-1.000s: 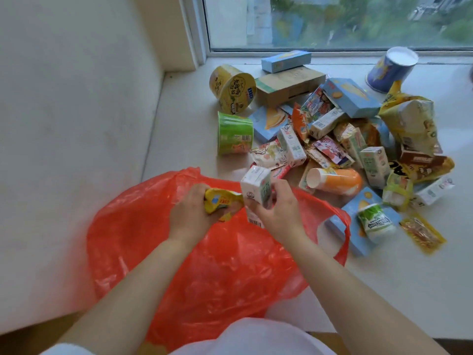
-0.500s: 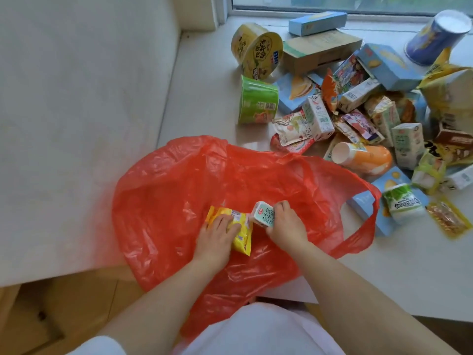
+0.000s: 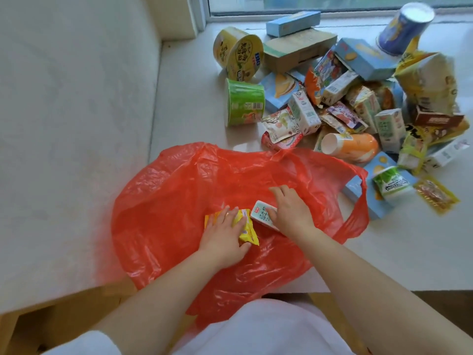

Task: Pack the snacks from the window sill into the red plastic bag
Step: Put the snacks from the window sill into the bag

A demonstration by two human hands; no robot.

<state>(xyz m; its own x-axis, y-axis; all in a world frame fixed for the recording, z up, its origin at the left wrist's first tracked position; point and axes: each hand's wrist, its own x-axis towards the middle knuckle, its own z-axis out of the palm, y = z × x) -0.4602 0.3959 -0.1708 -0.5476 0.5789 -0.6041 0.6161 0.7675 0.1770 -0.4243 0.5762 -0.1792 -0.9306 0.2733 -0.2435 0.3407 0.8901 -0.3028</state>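
Note:
The red plastic bag (image 3: 166, 201) lies open on the window sill (image 3: 184, 103), its lower part hanging over the near edge. Both hands are down in its mouth. My left hand (image 3: 222, 237) lies with straight fingers on a yellow snack packet (image 3: 247, 228). My right hand (image 3: 290, 212) has its fingers spread and relaxed, and touches a small white milk carton (image 3: 263, 213) at its thumb side. The snack pile (image 3: 358, 103) lies beyond the bag to the right.
The pile holds a green cup (image 3: 244, 103), a yellow noodle cup (image 3: 238, 53), an orange cup (image 3: 350, 147), a blue cup (image 3: 404, 26), several boxes, cartons and packets. A white wall (image 3: 76, 124) bounds the sill on the left. The window runs along the back.
Both hands came down from above the bag into its mouth with the yellow packet and the carton. Their fingers have since loosened and straightened over the two items.

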